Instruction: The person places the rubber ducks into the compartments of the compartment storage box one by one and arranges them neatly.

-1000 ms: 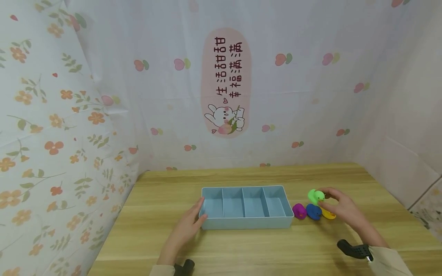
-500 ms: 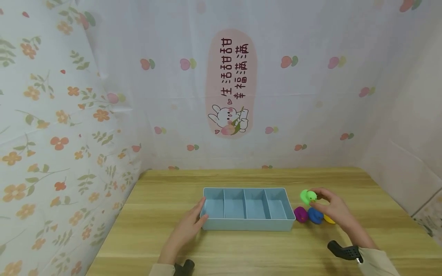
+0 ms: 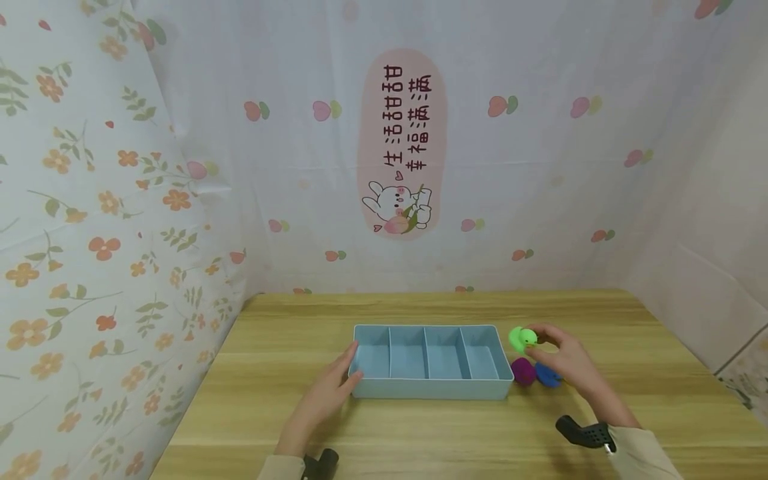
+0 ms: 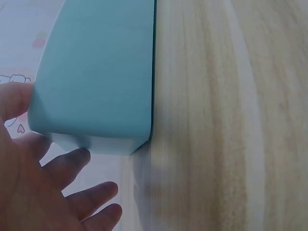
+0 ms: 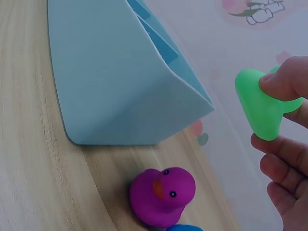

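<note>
Green rubber duck has scooted left, yeah? A second ago it was further right, up near the blue duck.

Yep, it's at the right end of the four-compartment tray now. Close to it but not touching, and lifted off the wood-grain tabletop, over the part toward the far right corner.

Still held though?

Totally. The right hand has it pinched between thumb and fingers. The wrist view backs that up.

And the left hand?

Hasn't really moved. Fingers are spread, resting against the tray's left end, thumb at its near left corner. I'd say that's steadying it.

So what does the shift mean?

My read: the duck's been carried away from the others, but it isn't in any compartment yet. The purple duck sits just beside the tray's near right corner. Can't see the yellow duck anymore, probably hidden by the hand.
</note>
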`<state>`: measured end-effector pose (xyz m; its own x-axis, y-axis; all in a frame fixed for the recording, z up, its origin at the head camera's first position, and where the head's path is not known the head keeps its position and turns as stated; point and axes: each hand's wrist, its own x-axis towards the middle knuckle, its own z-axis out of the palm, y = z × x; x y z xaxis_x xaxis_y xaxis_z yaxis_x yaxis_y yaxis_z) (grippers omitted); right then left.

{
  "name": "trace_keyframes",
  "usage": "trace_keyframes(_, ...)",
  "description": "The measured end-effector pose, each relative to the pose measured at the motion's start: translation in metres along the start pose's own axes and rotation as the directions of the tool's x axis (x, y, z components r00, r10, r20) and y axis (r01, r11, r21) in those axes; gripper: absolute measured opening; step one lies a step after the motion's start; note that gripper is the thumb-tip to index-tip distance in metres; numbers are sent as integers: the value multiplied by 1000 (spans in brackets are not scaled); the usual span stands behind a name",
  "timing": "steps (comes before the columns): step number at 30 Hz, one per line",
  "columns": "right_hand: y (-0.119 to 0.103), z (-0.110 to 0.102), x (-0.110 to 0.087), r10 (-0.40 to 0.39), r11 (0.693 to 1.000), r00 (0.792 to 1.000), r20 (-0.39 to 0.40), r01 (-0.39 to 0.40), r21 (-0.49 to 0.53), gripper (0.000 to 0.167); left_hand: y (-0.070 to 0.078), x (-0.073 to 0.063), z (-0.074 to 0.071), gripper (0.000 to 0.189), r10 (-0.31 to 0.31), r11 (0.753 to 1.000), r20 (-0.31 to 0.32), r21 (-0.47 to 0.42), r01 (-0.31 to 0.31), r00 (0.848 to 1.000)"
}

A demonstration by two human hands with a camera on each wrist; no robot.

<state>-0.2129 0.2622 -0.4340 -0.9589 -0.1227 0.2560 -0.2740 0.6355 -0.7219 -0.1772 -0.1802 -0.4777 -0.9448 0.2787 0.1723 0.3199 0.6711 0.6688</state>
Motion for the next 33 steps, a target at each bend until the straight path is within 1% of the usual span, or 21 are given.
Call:
trace_keyframes(7, -5, 7, 0, -51, 999, 999, 10, 51, -10, 33, -1, -3, 0, 60, 0, 1000, 12, 6, 0, 1000)
trace_keyframes(14, -11, 14, 0, -85, 994, 996, -16, 83, -75, 32, 1, -4, 0, 59, -5, 1000, 4, -14, 5, 1000)
trace_keyframes(18, -16, 14, 2, -67, 994, 998, -14, 66, -91, 34, 2, -1, 0, 59, 0, 1000, 6, -31, 0, 1000)
trace_keyframes(19, -16, 15, 2, -65, 993, 998, -11, 63, -96, 35, 1, -1, 0, 59, -8, 999, 9, -44, 9, 1000)
trace_keyframes(21, -17, 16, 1, -52, 994, 999, -9, 51, -99, 36, 1, -1, 0, 59, -15, 999, 11, -41, 16, 1000)
trace_keyframes(26, -21, 19, 1, -34, 997, 999, 12, 35, -75, 38, -2, -1, 1, 61, -21, 999, 3, -32, 21, 1000)
trace_keyframes(33, -25, 26, 5, -19, 998, 999, 43, 22, -62, 38, -2, -1, 1, 61, -27, 998, 12, -53, 28, 1000)
